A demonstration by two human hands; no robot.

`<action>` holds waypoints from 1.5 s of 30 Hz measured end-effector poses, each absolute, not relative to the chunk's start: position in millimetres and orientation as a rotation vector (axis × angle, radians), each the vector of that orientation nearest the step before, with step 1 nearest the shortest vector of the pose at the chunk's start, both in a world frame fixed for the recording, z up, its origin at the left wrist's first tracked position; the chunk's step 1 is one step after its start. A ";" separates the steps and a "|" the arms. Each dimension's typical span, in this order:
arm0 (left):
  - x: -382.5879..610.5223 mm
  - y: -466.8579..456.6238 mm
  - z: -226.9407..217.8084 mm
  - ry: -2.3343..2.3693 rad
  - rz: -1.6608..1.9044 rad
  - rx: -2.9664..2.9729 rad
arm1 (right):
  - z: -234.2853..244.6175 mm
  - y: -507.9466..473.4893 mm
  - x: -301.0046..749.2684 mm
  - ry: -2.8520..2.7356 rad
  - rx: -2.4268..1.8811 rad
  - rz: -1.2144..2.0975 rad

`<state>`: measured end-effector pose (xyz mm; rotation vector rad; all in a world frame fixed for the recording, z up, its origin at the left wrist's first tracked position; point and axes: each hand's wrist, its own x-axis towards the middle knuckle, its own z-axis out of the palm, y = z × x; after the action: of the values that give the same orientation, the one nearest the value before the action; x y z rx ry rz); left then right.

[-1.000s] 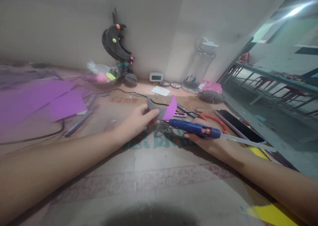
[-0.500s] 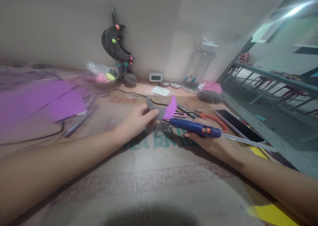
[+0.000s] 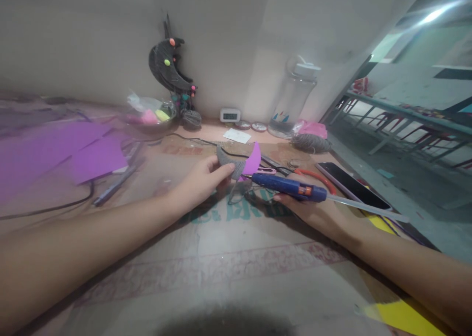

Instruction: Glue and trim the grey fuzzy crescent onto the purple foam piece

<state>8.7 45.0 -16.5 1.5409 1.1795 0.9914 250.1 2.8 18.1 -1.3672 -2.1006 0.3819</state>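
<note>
Between the thumb and fingers of my left hand [image 3: 210, 176] is a purple paper crescent [image 3: 253, 160], its left part wrapped in grey yarn [image 3: 236, 167]. My right hand [image 3: 306, 203] is closed round a blue hot glue gun [image 3: 283, 184], which points left. The gun's metal tip is at the lower edge of the crescent, where the yarn meets the bare purple; whether it touches I cannot tell. A clear glue stick [image 3: 365, 210] sticks out of the gun's back end. A loop of yarn hangs below the crescent.
Purple paper sheets [image 3: 98, 159] lie left beside a pen-like stick [image 3: 116, 183]. Behind stand a bowl [image 3: 147, 127], a small clock [image 3: 230, 115] and a water bottle [image 3: 293, 100]. Right are orange-handled pliers [image 3: 317, 176], a phone [image 3: 354, 186] and a grey yarn ball [image 3: 311, 143].
The glue gun's tip shows a little more clearly against the crescent's lower edge. The whole view has shifted slightly; both hands keep their hold.
</note>
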 end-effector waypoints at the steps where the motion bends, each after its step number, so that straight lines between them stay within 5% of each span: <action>1: 9.2 44.2 -15.1 1.181 0.986 1.540 | 19.8 2.0 249.4 -2.108 -1.382 0.383; 45: 9.9 45.3 -19.6 1.002 0.989 1.497 | 25.9 3.1 255.7 -2.034 -1.629 0.310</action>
<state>9.9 45.3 -19.6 1.4967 1.0020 0.9894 255.7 3.1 25.9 -1.6288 -2.0340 0.3105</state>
